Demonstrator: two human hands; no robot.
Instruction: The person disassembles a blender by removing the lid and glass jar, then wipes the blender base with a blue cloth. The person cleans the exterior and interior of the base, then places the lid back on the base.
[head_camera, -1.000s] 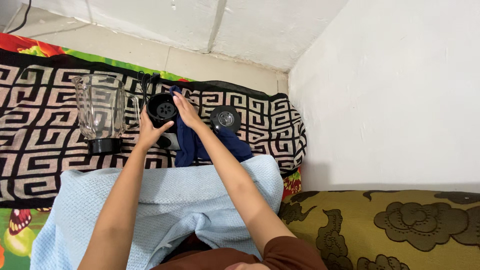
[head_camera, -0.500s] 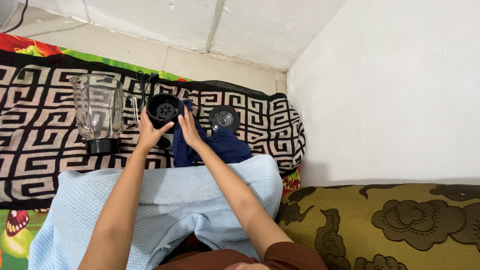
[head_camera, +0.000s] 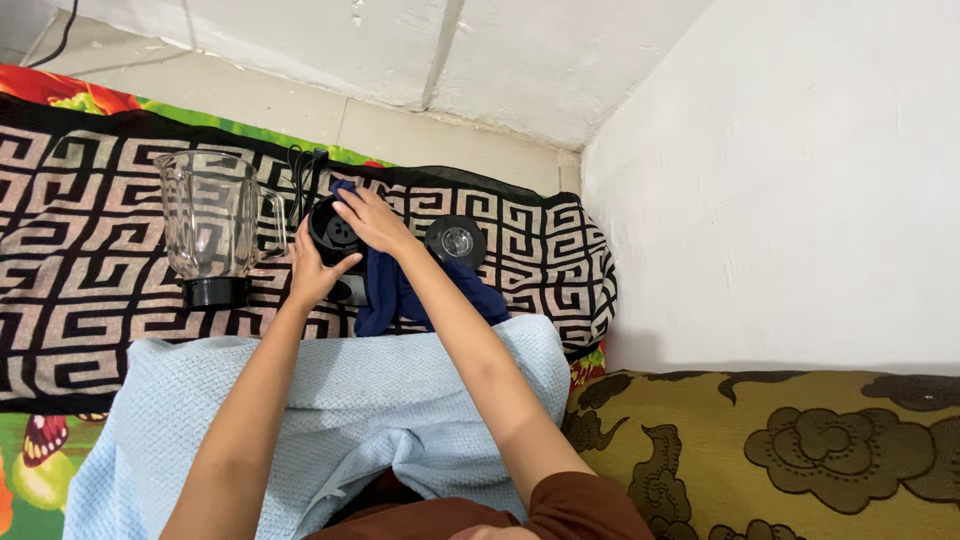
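Sitting at the near edge of a black-and-cream patterned blanket (head_camera: 90, 250), with a pale blue towel (head_camera: 330, 400) over the lap. Left hand (head_camera: 318, 268) wrapped around the near side of a black blender base (head_camera: 335, 232), grip closed on its wall, steadying it upright. Right hand (head_camera: 370, 218) pressed over the top rim of that base, fingers bunched on a dark blue cloth (head_camera: 400, 290) whose loose end trails down toward the towel; grip closed on the cloth. Just left of the base, apart from it, a clear glass jug (head_camera: 212, 225) standing on its black collar. To the right, near the blanket's right edge, a round black lid (head_camera: 456, 241) with a clear centre, lying flat. Behind the base, a coiled black cord (head_camera: 300, 170). Probably a fairly heavy, rigid base, top-heavy enough to want a firm hold low on the wall, as now; smooth plastic, likely slippery under a cloth. Soft, limp cloth, best bunched in the fingertips. Fragile jug, best taken by the handle.
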